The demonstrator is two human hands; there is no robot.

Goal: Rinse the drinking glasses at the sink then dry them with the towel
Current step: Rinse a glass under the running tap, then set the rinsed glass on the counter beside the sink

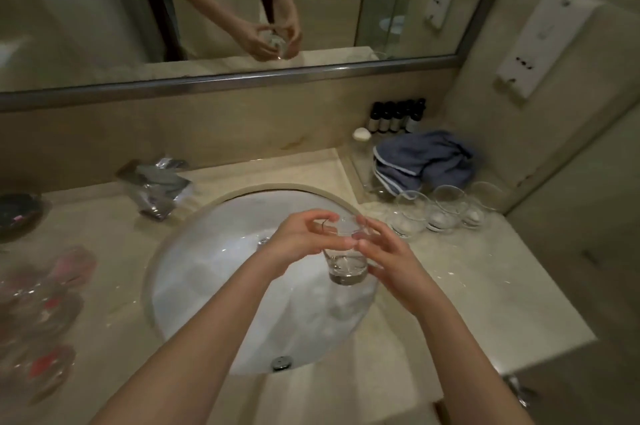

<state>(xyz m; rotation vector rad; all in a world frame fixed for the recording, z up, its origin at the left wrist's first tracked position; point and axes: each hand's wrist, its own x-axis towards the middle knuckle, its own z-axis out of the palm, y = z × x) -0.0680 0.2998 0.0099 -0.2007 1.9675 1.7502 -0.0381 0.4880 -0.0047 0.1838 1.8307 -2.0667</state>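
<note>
I hold a clear drinking glass (346,263) upright over the white oval sink (207,286). My left hand (301,241) grips its rim and side from the left. My right hand (384,251) touches it from the right, fingers spread around the wall. A little water sits in the bottom of the glass. Three more clear glasses (438,210) stand together on the counter right of the sink. A crumpled blue towel (424,159) lies behind them in the corner.
Several small dark bottles (396,116) stand against the back wall. A crinkled foil packet (161,182) lies left of the basin, with blurred toiletries (45,307) on the far left. The mirror (207,9) reflects my hands. The counter edge drops off at right.
</note>
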